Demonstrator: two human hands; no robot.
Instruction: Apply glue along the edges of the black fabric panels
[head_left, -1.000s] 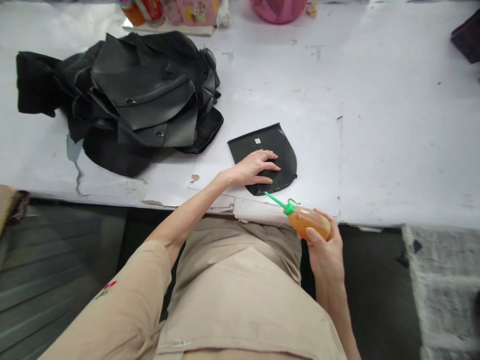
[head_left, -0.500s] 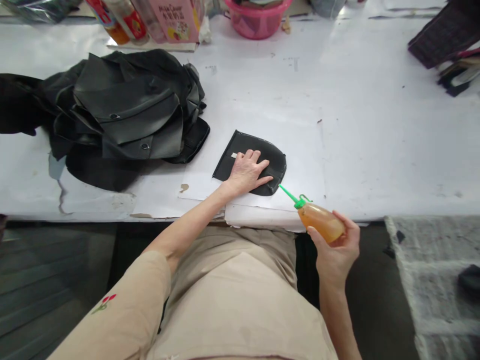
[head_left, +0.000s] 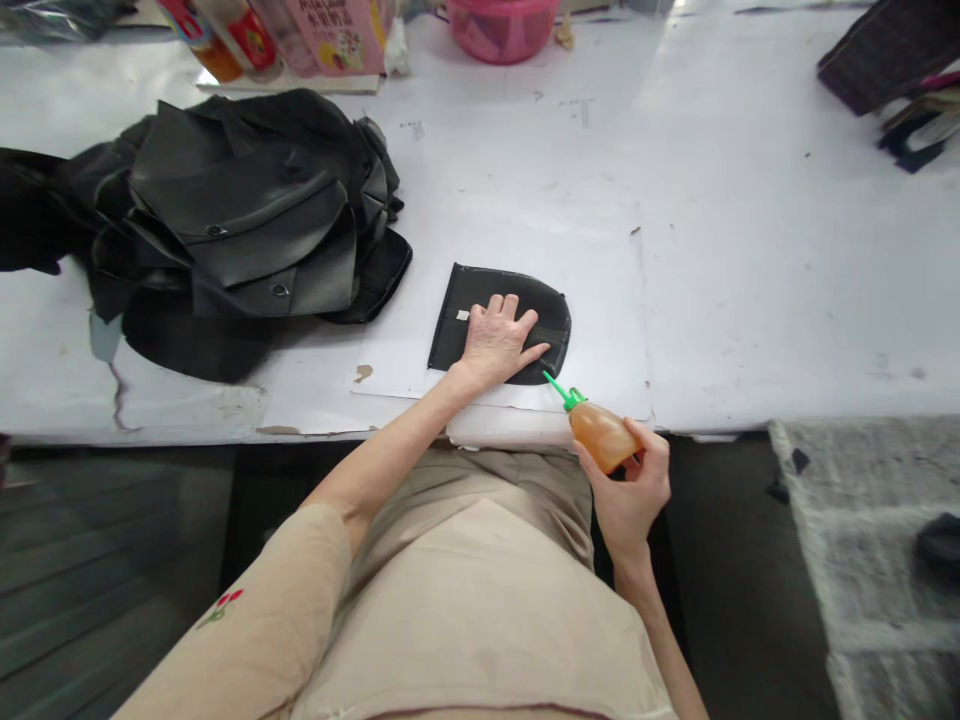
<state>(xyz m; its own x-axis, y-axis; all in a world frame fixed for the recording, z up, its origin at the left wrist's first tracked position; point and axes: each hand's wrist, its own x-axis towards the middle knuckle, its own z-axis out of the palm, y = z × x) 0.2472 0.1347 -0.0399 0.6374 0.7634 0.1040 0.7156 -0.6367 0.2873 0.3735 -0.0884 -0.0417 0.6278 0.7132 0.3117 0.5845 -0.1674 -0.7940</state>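
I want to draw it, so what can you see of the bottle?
The bottle is rounded and see-through, perhaps plastic, with orange liquid inside, a green cap and a thin green spout. The right hand holds it slanted by the near edge of the table, spout tip at the black piece; I can't tell whether they touch.

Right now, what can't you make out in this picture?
All in the head view:
Middle of the black panel: hidden under the left hand.
Whether the green nozzle touches the panel: too small to tell.
Pink bowl: top cut off by the picture's edge.
Print on the white tabletop: too small to read.
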